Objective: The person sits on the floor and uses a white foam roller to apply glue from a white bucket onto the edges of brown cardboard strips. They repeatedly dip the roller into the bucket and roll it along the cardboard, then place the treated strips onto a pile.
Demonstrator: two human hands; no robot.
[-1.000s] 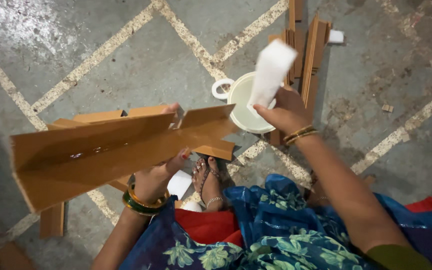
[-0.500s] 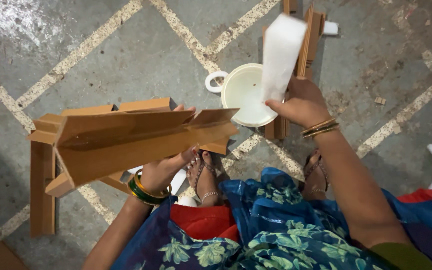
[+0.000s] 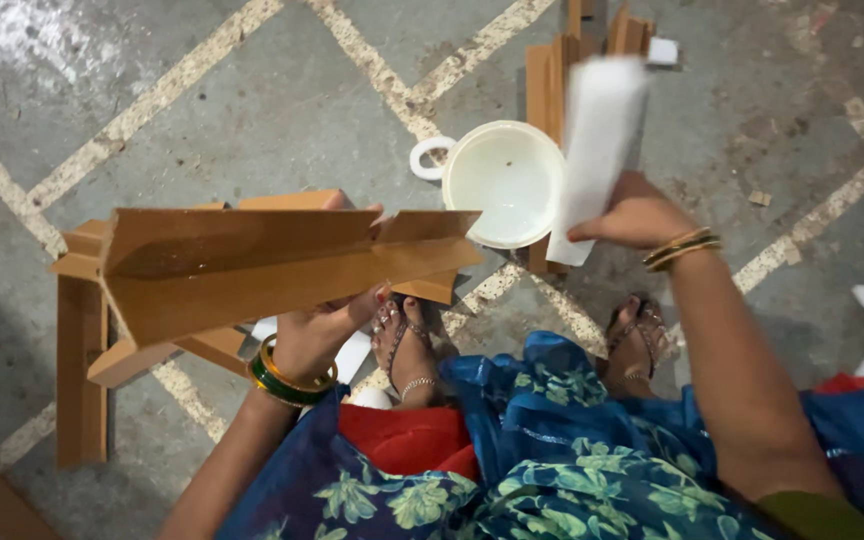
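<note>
My left hand point(image 3: 317, 330) clamps angled cardboard strip point(image 3: 282, 262), channel up for access | right hand point(image 3: 632, 215) pinches white foam block point(image 3: 597, 150) | white bowl point(image 3: 505, 182) at 12 o'clock.

The left hand point(image 3: 320, 335) wears a wide green bangle edged in gold at the wrist, the right hand point(image 3: 632, 215) a pair of thin gold and dark bangles. Both forearms are bare; an olive-green sleeve edge shows on the right upper arm. A blue garment printed with green leaves covers the lap over red cloth. Both feet wear strapped sandals, with toe rings and an anklet on the left one
</note>
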